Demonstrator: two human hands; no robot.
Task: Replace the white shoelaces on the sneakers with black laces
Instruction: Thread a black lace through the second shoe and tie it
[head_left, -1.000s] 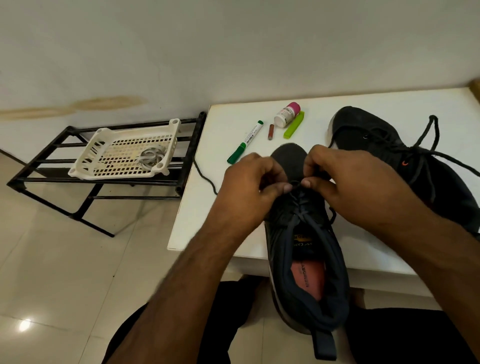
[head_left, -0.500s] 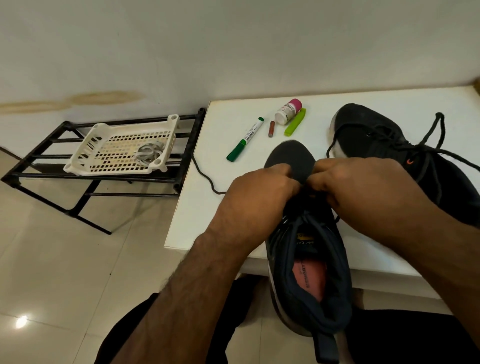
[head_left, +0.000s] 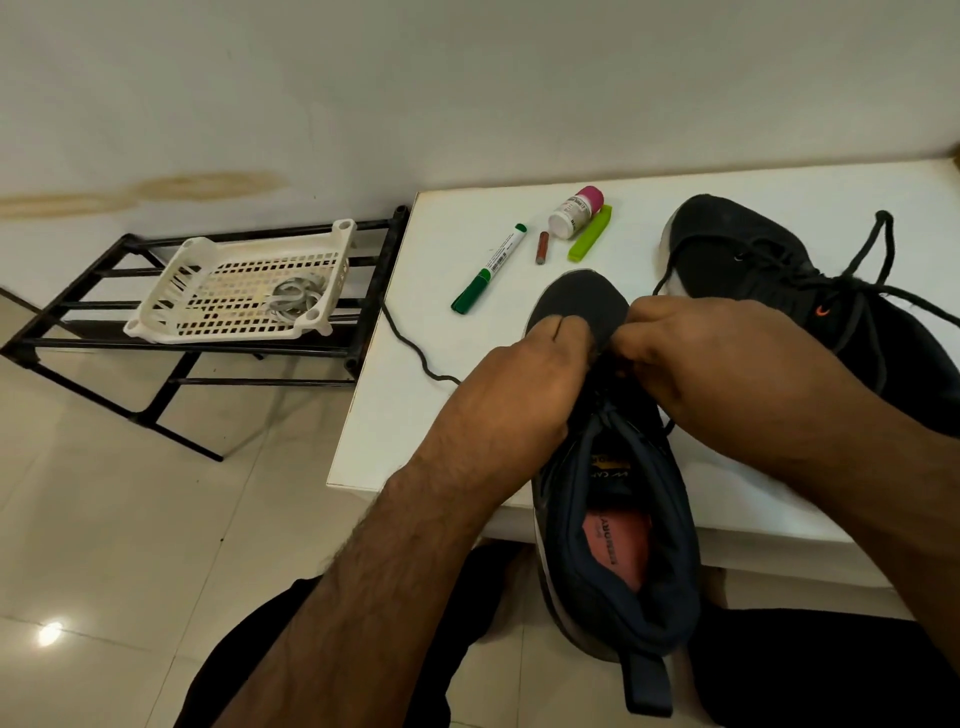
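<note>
Black lace (head_left: 415, 353) runs into the grip, where the left hand (head_left: 524, 384) and right hand (head_left: 722, 364) curl their fingers together over the near sneaker (head_left: 618, 545), pinching at its eyelets. That sneaker overhangs the white tabletop (head_left: 395, 415) edge. Right of the grip lies the second sneaker (head_left: 753, 249), black-laced. Beyond the grip sit a green marker (head_left: 488, 270) and small bottle (head_left: 574, 213). Far left, whitish laces (head_left: 293, 301) rest in a basket (head_left: 208, 260).
</note>
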